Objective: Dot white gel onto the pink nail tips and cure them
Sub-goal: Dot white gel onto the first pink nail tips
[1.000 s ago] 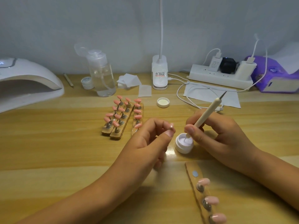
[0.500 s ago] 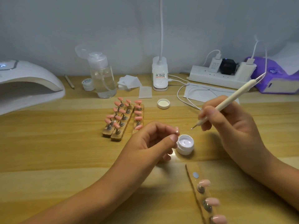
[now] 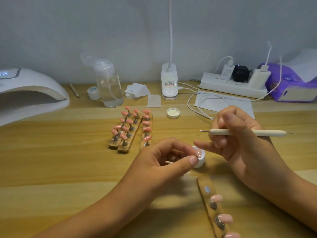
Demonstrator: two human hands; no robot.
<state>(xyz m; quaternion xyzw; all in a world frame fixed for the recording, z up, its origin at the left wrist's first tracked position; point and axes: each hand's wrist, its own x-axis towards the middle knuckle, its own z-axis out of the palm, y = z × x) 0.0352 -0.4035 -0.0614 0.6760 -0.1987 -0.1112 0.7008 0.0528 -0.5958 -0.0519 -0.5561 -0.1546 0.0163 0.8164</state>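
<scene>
Now, early going by my read: the pot (image 3: 199, 158) of white gel sits open at centre tabletop, its lid (image 3: 173, 113) off at 12 o'clock, and I make out no dots on the pale tips riding the strip (image 3: 205, 200) at 5 o'clock. One magnet on that strip is bare. The left grip (image 3: 168, 160) is closed to a thumb-and-forefinger pinch right at the pot's near rim, on what I take to be the missing tip (image 3: 198, 153), though it is mostly hidden. The right grip (image 3: 240, 134) is wrapped round the middle of the tool (image 3: 223, 131), clear above the pot, with one finger stretched towards it. The tool's long axis runs nearly level from 9 to 3 o'clock, with fine points at both ends and the end towards the left grip aimed at 9. Whether gel sits on that end is too small to tell. Dotting looks barely begun; the racks (image 3: 130, 129) of darker pink tips at 10 o'clock look plain, and the lamp (image 3: 30, 93) out at 9 o'clock shows nothing in its mouth, so all curing remains.
</scene>
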